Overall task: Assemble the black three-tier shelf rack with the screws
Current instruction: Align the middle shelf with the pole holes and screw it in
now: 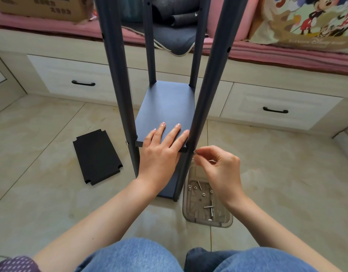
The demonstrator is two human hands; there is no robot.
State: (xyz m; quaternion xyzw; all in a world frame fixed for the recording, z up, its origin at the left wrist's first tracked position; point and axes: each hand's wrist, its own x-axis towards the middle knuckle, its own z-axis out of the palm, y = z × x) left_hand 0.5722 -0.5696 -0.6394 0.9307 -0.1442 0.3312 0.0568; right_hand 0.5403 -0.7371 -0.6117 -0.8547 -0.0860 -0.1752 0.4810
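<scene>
The black rack stands on the floor with several upright posts; the near right post (204,99) and near left post (118,79) rise past the camera. A black shelf panel (165,107) sits between the posts above a lower panel (170,185). My left hand (161,152) lies flat on the near edge of that panel, fingers straight. My right hand (218,165) pinches a small screw (195,152) against the near right post at the panel's level. A third black panel (97,156) lies loose on the floor to the left.
A clear plastic tray (226,220) with several screws and washers (203,194) sits on the tiled floor beside the rack's right foot. White drawers (275,108) run along the back under a pink cushion (287,54). A cardboard box (43,6) sits at top left. My knees fill the bottom.
</scene>
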